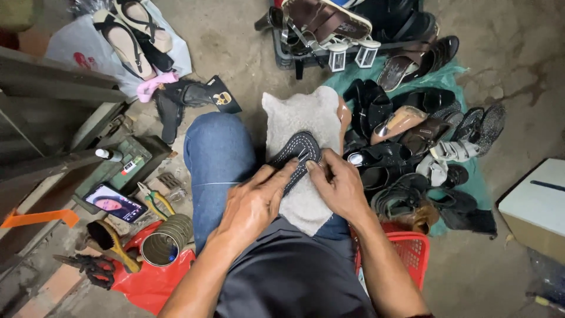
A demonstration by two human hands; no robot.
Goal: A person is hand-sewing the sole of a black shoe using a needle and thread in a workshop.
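Pressing down on a dark sandal sole point(296, 155) with pale stitching round its edge, the left hand point(253, 203) lies mostly flat, fingers stretched forward and only lightly curled, fingertips holding the sole's near edge; the right hand point(339, 184) sits just beside it, fingers bunched tight at the sole's right rim, pinching something too small to make out; the sole rests between both hands on a pale fleecy cloth point(300, 121) draped over the lap, with a jeans-clad knee point(215, 154) just left of the left hand; beyond the right hand, well within reach, a heap of dark shoes and sandals point(412, 153) crowds a green sheet point(453, 79), and more strappy sandals point(329, 29) pile up farther ahead of both hands; below the right wrist a red plastic basket point(409, 250) pokes out; off to the left of the left forearm sits a coil of cord in a tin point(168, 238), yellow-handled pliers point(154, 201), a phone point(115, 203) with its screen lit, a brush point(112, 242) and dark scissors point(88, 268) on a red bag point(150, 282); a white box point(535, 206) stands far right of the right hand.
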